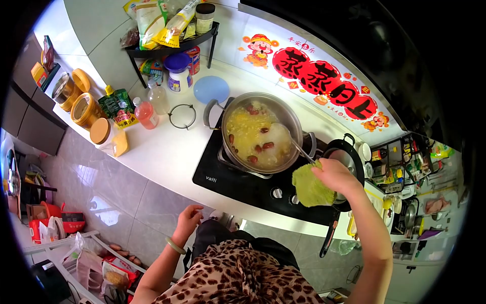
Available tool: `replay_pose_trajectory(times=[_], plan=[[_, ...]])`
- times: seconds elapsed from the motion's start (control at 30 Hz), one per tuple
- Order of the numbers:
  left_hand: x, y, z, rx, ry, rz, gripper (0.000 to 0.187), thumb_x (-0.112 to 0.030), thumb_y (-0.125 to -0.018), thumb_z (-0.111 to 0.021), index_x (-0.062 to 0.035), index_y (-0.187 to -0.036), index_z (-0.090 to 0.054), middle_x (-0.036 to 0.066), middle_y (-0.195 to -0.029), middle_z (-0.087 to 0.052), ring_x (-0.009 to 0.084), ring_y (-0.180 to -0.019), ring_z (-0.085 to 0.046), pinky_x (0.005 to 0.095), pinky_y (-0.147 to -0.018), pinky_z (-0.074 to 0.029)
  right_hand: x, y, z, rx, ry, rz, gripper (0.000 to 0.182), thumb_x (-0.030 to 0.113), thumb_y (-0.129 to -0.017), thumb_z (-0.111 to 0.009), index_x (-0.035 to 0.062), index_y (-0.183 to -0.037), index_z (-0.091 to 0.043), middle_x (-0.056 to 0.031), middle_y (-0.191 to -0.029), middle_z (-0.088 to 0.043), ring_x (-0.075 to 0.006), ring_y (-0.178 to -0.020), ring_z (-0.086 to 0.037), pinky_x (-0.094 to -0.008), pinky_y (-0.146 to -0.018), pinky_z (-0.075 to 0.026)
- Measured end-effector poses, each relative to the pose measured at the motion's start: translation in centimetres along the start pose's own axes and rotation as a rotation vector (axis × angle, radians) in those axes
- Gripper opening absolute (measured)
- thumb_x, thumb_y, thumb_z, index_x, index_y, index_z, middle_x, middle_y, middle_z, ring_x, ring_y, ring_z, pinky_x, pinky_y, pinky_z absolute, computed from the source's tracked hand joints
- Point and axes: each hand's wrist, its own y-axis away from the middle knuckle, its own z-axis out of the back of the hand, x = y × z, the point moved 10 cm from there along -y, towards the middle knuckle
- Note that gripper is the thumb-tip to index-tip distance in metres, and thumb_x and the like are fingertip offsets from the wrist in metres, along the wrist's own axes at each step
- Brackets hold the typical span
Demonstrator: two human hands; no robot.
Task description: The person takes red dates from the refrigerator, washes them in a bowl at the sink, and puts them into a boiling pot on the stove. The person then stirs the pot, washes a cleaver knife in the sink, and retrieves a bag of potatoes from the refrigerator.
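A steel pot (pixel 291 121) of yellow soup with red dates stands on the black gas stove (pixel 228 177). A metal ladle (pixel 298 147) dips into the soup. My right hand (pixel 334 175) grips the ladle's handle through a green cloth (pixel 310 188), just right of the pot. My left hand (pixel 188 220) hangs below the counter edge, fingers loosely curled, holding nothing. A pale bangle circles that wrist.
A black pan (pixel 349 152) sits on the right burner. Bottles, jars and a wire trivet (pixel 182 116) crowd the white counter (pixel 162 152) at left. A black corner rack (pixel 172 48) holds food packets. A white cart with bags (pixel 91 263) stands on the floor.
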Motion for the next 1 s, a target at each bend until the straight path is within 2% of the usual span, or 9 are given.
replay_pose_trajectory(times=[0.07,0.27,0.37,0.5,0.53,0.63,0.8,0.87,1.0], plan=[[0.4,0.0,-0.1,0.003,0.000,-0.014,0.021,-0.001,-0.088,-0.056,0.0007,-0.109,-0.061,0.007,-0.077,-0.062,0.0117,-0.067,-0.059,0.0247,-0.056,-0.049,-1.1,0.0,-0.8,0.114,-0.197,-0.002,0.036,0.034,-0.091,-0.056,0.0001,-0.105,-0.061,-0.0211,-0.098,-0.066,-0.0321,-0.092,-0.065,-0.0405,-0.080,-0.049],[0.6,0.2,-0.2,0.001,0.005,-0.017,0.021,-0.002,-0.087,-0.057,0.0004,-0.108,-0.062,0.007,-0.076,-0.063,0.0109,-0.062,-0.058,0.0240,-0.055,-0.048,-3.1,0.0,-4.7,0.280,-0.779,-0.036,0.038,0.033,-0.093,-0.059,0.0009,-0.112,-0.062,-0.0042,-0.100,-0.066,-0.0126,-0.089,-0.059,-0.0300,-0.079,-0.047],[0.6,0.5,-0.1,-0.005,-0.011,-0.009,0.022,-0.001,-0.087,-0.057,0.0003,-0.108,-0.062,0.007,-0.076,-0.063,0.0109,-0.062,-0.058,0.0239,-0.054,-0.047,-2.4,0.2,-6.7,0.368,-0.832,-0.112,0.036,0.032,-0.093,-0.060,0.0025,-0.113,-0.063,-0.0009,-0.100,-0.066,-0.0105,-0.090,-0.058,-0.0285,-0.081,-0.046],[0.4,0.7,0.0,-0.013,0.013,-0.019,0.023,-0.001,-0.086,-0.056,0.0003,-0.108,-0.062,0.007,-0.076,-0.063,0.0110,-0.062,-0.059,0.0239,-0.053,-0.047,0.2,0.5,-8.6,0.496,-1.040,-0.108,0.037,0.031,-0.092,-0.063,0.0016,-0.114,-0.062,-0.0020,-0.099,-0.066,-0.0093,-0.083,-0.061,-0.0265,-0.073,-0.050],[0.6,0.7,0.1,-0.008,-0.007,-0.013,0.023,-0.003,-0.088,-0.055,-0.0013,-0.110,-0.061,0.006,-0.077,-0.063,0.0104,-0.062,-0.058,0.0233,-0.053,-0.045,1.1,0.6,-8.6,0.510,-1.114,-0.069,0.036,0.030,-0.092,-0.063,0.0012,-0.114,-0.061,-0.0026,-0.097,-0.067,-0.0095,-0.080,-0.063,-0.0253,-0.069,-0.052],[1.1,0.7,0.5,-0.004,-0.057,0.008,0.022,-0.008,-0.092,-0.054,-0.0045,-0.113,-0.060,0.003,-0.079,-0.062,0.0090,-0.062,-0.058,0.0219,-0.053,-0.043,0.8,0.5,-9.8,0.527,-1.291,-0.091,0.035,0.029,-0.092,-0.063,0.0010,-0.114,-0.061,-0.0036,-0.097,-0.067,-0.0103,-0.080,-0.065,-0.0256,-0.070,-0.053],[1.6,0.9,1.0,-0.015,-0.061,0.027,0.022,-0.008,-0.092,-0.054,-0.0045,-0.113,-0.060,0.003,-0.080,-0.063,0.0088,-0.062,-0.058,0.0218,-0.053,-0.043,-1.5,2.3,-10.8,0.421,-1.488,-0.164,0.031,0.024,-0.092,-0.065,0.0010,-0.112,-0.061,-0.0045,-0.097,-0.067,-0.0124,-0.081,-0.066,-0.0271,-0.071,-0.055],[1.3,0.9,0.9,-0.031,-0.036,0.032,0.023,-0.005,-0.088,-0.056,-0.0024,-0.110,-0.061,0.005,-0.077,-0.063,0.0101,-0.060,-0.059,0.0240,-0.053,-0.045,-2.4,3.1,-11.0,0.367,-1.554,-0.185,0.029,0.022,-0.091,-0.065,0.0010,-0.111,-0.061,-0.0048,-0.098,-0.067,-0.0129,-0.083,-0.066,-0.0275,-0.072,-0.054],[-0.3,0.3,-0.8,0.025,-0.011,-0.029,0.023,-0.004,-0.088,-0.057,-0.0019,-0.110,-0.062,0.006,-0.080,-0.064,0.0101,-0.064,-0.059,0.0254,-0.055,-0.048,-3.5,5.1,-10.3,0.217,-1.534,-0.193,0.032,0.025,-0.092,-0.065,0.0006,-0.112,-0.061,-0.0043,-0.096,-0.066,-0.0121,-0.083,-0.063,-0.0270,-0.073,-0.051]])
